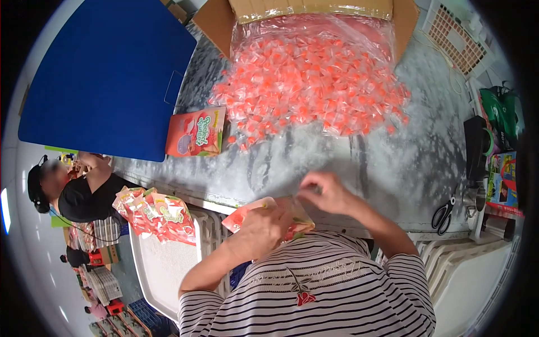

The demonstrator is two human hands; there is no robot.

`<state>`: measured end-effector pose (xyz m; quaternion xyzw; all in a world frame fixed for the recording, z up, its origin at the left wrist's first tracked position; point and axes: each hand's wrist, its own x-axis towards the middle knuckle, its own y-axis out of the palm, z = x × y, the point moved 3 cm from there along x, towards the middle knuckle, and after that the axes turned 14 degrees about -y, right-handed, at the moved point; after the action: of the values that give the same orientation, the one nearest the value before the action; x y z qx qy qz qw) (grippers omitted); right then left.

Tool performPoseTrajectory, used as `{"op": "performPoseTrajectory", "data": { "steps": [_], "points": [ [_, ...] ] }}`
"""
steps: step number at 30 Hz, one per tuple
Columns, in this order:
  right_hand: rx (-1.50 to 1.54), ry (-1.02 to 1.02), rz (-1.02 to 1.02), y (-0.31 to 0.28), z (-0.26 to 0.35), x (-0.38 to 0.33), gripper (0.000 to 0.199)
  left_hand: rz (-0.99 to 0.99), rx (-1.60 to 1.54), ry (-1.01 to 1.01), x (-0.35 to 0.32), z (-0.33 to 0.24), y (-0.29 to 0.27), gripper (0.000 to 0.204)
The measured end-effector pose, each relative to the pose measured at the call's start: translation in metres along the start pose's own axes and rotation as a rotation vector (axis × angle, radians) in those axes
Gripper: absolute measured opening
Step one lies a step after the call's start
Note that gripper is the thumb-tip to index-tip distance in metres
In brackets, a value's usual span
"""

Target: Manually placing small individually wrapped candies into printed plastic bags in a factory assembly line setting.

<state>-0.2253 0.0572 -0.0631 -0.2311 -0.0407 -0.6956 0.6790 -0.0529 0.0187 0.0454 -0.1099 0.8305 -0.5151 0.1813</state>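
My left hand (259, 231) is closed on a red and pink candy pouch (300, 218), held against my front at the near edge of the table. Just right of the pouch, my right hand (327, 194) hovers with curled fingers. Motion smears those fingertips, so whether they pinch anything is unclear. Farther off lies a wide heap of clear-wrapped pink-orange candies (314, 84), spilling from an open cardboard box (216, 25) lined with clear plastic. Another red pouch (195, 133) lies flat to the left of the heap.
Several filled pouches (160, 216) rest on a white tray (160, 269) at my left. A blue panel (106, 73) covers the far left. Black scissors (443, 216) lie at the right edge, near a white plastic basket (455, 39) and stacked white trays (466, 275). A co-worker (84, 194) sits at left.
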Motion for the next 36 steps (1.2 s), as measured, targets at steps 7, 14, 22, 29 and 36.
{"op": "performPoseTrajectory", "data": {
  "steps": [7, 14, 22, 29, 36],
  "points": [
    [-1.028, -0.025, -0.178, -0.112, -0.036, 0.028, 0.052, -0.255, -0.095, -0.271, -0.017, 0.01, 0.013, 0.009],
    [-1.061, 0.079, 0.06, -0.062, -0.038, -0.013, 0.068, -0.255, -0.107, -0.325, -0.019, 0.017, 0.016, 0.01],
    [-0.87, 0.009, -0.12, -0.072, -0.026, -0.055, 0.042, -0.302, -0.18, -0.315, -0.017, 0.022, 0.013, 0.016],
    [-0.083, 0.241, -0.829, -0.124, -0.028, -0.085, 0.034, -0.268, -0.187, -0.406, -0.021, 0.027, 0.015, 0.015],
    [-0.527, 0.127, -0.411, -0.092, -0.01, -0.062, 0.027, -0.269, -0.184, -0.397, -0.019, 0.028, 0.018, 0.015]
  ]
}}
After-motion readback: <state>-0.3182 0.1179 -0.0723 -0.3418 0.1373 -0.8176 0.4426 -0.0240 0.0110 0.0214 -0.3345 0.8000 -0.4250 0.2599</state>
